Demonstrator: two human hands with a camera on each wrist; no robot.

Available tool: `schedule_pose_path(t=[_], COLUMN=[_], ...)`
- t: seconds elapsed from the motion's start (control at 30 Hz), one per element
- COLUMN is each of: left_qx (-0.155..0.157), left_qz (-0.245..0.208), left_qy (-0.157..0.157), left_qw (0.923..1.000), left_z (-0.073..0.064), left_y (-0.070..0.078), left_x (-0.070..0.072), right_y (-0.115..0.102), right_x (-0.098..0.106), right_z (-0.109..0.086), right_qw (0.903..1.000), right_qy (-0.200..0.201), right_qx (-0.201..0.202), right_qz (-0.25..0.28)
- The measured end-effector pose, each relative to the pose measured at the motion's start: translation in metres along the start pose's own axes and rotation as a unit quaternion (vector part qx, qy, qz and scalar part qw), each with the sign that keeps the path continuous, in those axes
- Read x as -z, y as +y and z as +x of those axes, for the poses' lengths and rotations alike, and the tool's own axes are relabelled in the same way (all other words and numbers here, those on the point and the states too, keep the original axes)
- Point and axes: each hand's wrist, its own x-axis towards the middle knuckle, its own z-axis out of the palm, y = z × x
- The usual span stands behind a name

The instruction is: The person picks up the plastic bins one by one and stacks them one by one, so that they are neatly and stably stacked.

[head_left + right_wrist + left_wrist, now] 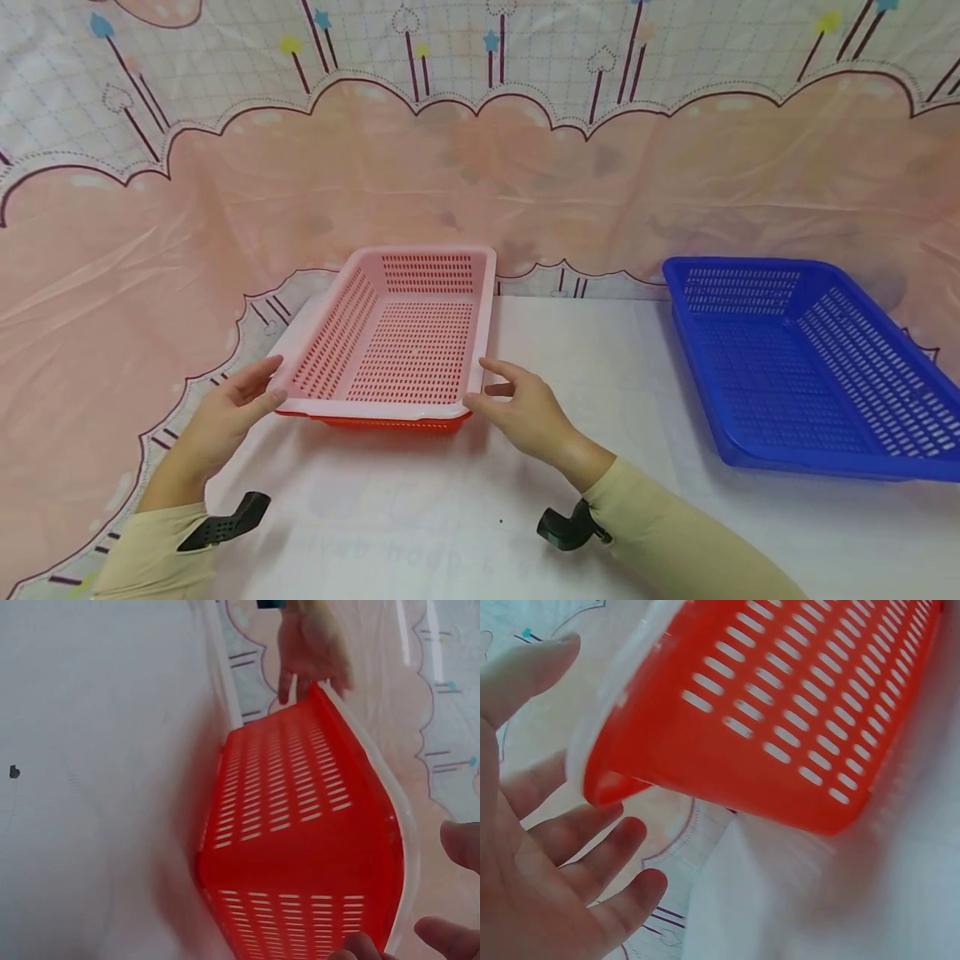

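A pink slotted plastic basket (375, 409) sits nested in a red basket (390, 424) at the middle of the table, the red showing below its rim. At the near left corner is my left hand (210, 425), thumb and fingers spread around the rim; the left wrist view shows its relaxed fingers beside the red wall (780, 750). Facing it, my right hand (532, 417) is at the near right corner, thumb and fingertips at the rim. In the right wrist view its fingers are loosely parted around the pale edge (409, 855).
A larger blue slotted basket (825, 467) stands to the right on the white-covered table (420, 517). A printed peach and white cloth (570, 200) hangs behind and runs down the left side. Dark wrist cameras (566, 527) are strapped at both sleeves.
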Motion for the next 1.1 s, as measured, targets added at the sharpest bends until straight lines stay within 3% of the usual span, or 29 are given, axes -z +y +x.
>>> schedule_pose_path(t=[0.13,0.23,0.4,0.47,0.63,0.93,1.1], left_qx=[0.007,-0.002,-0.023,-0.02,0.004,0.005,0.005], left_qz=[-0.027,-0.075,-0.204,-0.23,-0.229,-0.235,-0.2], left_qy=[-0.014,-0.026,-0.033,-0.032,-0.024,-0.018,-0.023], left_qw=[0.9995,0.9968,0.9781,0.9725,0.973,0.9718,0.9795], left_z=[0.001,0.004,0.009,0.01,0.01,0.01,0.011], left_y=[-0.007,-0.01,-0.015,-0.015,-0.015,-0.009,0.003], left_x=[-0.005,-0.01,-0.02,-0.023,-0.025,-0.029,-0.037], right_y=[0.005,0.008,0.01,0.01,0.01,0.008,0.008], right_x=[-0.002,-0.005,-0.012,-0.015,-0.018,-0.01,0.005], right_z=[0.004,0.008,0.016,0.019,0.02,0.014,0.008], right_qw=[0.9997,0.9992,0.9984,0.998,0.9981,0.9992,0.9994], right_qy=[-0.016,-0.027,-0.036,-0.039,-0.036,-0.011,-0.001], right_qx=[-0.01,-0.008,-0.01,-0.014,-0.025,-0.028,-0.023], right_qz=[0.014,0.028,0.043,0.047,0.043,0.025,0.025])
